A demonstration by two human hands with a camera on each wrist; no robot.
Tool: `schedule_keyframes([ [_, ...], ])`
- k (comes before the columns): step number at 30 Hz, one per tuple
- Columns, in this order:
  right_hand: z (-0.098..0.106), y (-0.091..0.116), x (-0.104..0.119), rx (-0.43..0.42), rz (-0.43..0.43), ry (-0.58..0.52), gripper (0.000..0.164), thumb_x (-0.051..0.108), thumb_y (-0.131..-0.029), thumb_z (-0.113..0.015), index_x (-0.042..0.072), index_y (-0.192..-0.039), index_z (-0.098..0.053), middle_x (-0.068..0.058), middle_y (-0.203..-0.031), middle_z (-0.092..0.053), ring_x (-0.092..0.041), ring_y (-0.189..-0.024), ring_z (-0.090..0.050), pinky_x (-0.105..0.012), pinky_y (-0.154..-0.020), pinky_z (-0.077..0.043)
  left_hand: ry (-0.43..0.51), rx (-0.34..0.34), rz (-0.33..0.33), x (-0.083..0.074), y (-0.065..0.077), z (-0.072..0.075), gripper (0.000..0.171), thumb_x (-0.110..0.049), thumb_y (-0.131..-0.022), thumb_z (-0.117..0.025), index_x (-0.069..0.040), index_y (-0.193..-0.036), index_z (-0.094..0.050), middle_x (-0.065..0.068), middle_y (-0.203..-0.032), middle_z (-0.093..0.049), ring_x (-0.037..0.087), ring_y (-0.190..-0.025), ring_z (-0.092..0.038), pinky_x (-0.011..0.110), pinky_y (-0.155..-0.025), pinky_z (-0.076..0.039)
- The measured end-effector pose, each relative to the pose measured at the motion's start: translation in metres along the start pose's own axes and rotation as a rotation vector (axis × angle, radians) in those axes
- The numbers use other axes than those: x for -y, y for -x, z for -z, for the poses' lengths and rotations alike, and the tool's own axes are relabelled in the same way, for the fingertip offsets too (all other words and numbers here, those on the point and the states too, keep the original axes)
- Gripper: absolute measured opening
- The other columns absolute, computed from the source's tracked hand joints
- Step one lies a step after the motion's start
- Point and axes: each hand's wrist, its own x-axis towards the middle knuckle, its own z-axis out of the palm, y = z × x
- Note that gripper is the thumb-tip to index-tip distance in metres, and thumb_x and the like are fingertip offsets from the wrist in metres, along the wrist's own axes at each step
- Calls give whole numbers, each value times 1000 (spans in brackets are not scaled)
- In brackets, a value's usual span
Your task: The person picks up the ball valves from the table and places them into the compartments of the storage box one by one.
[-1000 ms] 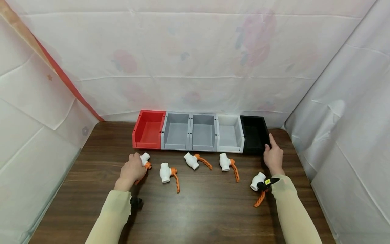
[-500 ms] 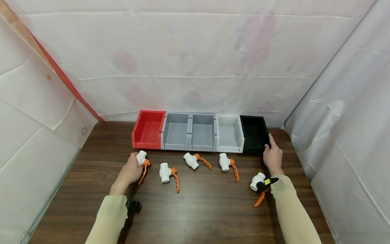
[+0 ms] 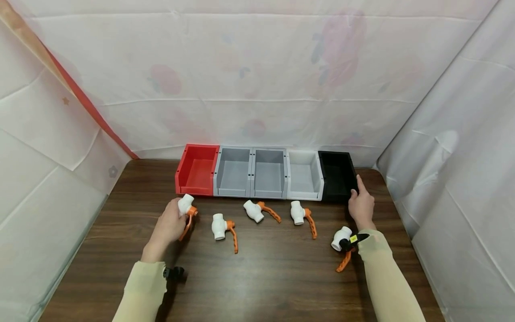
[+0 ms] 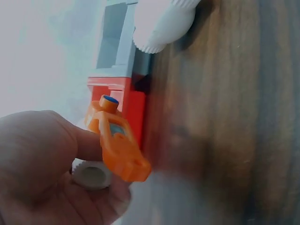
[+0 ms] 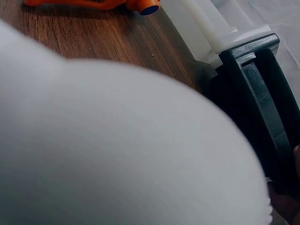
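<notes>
My left hand (image 3: pixel 168 223) grips a white ball valve (image 3: pixel 186 204) with an orange lever handle, in front of the red bin (image 3: pixel 195 191). In the left wrist view that valve's orange handle (image 4: pixel 123 152) points toward the camera, and the thumb lies against it. My right hand (image 3: pixel 362 208) rests against the right side of the black bin (image 3: pixel 335 197), its index finger straight along the wall. Close by its wrist lies another ball valve (image 3: pixel 341 238), partly hidden by the wrist camera; a white body (image 5: pixel 140 140) fills much of the right wrist view.
Two grey bins (image 3: pixel 233 193) and a white bin (image 3: pixel 304 196) stand in the row between red and black. Three more ball valves lie before them: left (image 3: pixel 218 226), middle (image 3: pixel 253 211) and right (image 3: pixel 297 213). White cloth (image 3: pixel 257 80) hangs behind the brown table (image 3: pixel 257 277).
The left hand has drawn slightly back and left, lifting and turning its valve so more of the white body and orange handle shows. The right hand stays at the black bin.
</notes>
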Motion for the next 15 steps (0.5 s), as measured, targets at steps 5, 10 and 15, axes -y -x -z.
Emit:
schedule_keyframes([
  [5,-2,0,-2,-10,1,-5,58,11,-106,-45,21,-159,-26,-35,-117,-61,-47,-78,-58,-63,-86,-44,-24,14,12,-10,-1,6,53,-5,-98,-54,12,-141,-29,31,-127,-47,43,-104,-53,63,-91,-46],
  [10,-3,0,-2,-23,10,-8,58,11,-105,-46,21,-159,-27,-35,-102,-64,-41,-67,-54,-62,-82,-45,21,20,10,-16,-4,12,58,-9,-101,-53,12,-145,-21,34,-131,-46,43,-102,-54,63,-90,-48],
  [15,-2,0,-3,-32,18,-3,58,11,-105,-46,20,-159,-27,-35,-100,-64,-40,-64,-53,-61,-81,-45,39,29,-29,-18,-9,19,59,-15,-103,-50,11,-146,-20,34,-126,-52,41,-99,-58,59,-86,-50],
])
